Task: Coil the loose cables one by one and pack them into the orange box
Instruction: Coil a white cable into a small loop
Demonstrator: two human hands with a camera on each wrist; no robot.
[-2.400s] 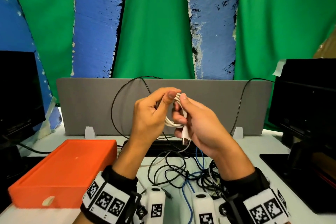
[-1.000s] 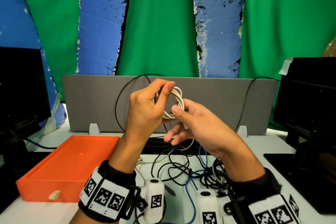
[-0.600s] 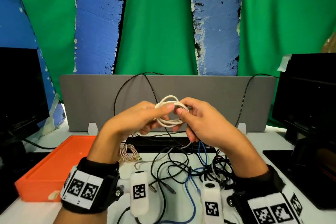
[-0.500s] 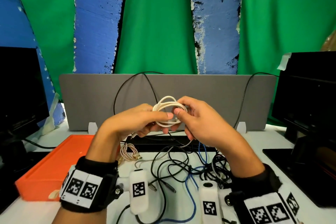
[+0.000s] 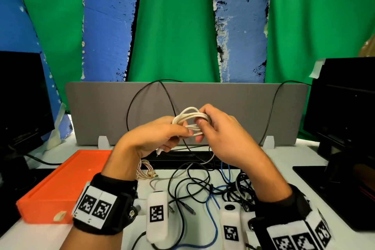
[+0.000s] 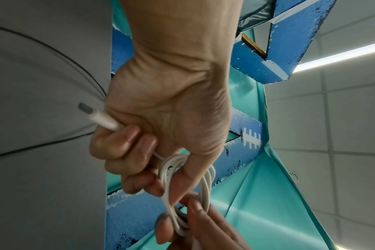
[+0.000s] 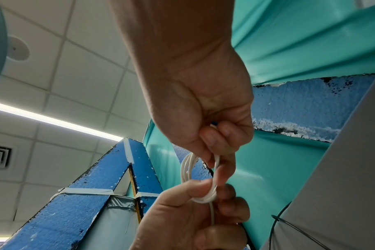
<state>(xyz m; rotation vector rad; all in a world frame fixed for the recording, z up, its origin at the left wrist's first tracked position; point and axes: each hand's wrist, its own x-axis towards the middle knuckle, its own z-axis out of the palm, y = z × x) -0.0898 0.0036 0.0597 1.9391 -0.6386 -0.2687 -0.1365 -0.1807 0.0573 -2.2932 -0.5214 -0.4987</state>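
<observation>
A white cable (image 5: 187, 119) is wound into a small coil and held in the air above the desk, in front of the grey divider. My left hand (image 5: 162, 136) pinches the coil's near side (image 6: 169, 182) with thumb and fingers, and its curled fingers also hold the cable's white plug end (image 6: 101, 118). My right hand (image 5: 215, 126) pinches the coil's right side (image 7: 203, 196) between thumb and fingers. The orange box (image 5: 60, 182) lies on the desk at the lower left, apart from both hands. A tangle of loose black and blue cables (image 5: 203, 189) lies below my hands.
A small braided coil (image 5: 146, 170) lies beside the orange box's right edge. A grey divider (image 5: 101, 111) stands behind, with black cables draped over it. Black monitors stand at the far left (image 5: 20, 95) and right (image 5: 343, 99). A black bar (image 5: 182, 158) lies under my hands.
Both hands have lowered with the white coil from in front of the divider's top. The left wrist has turned palm down. The coil now lies flatter between both pinches.
</observation>
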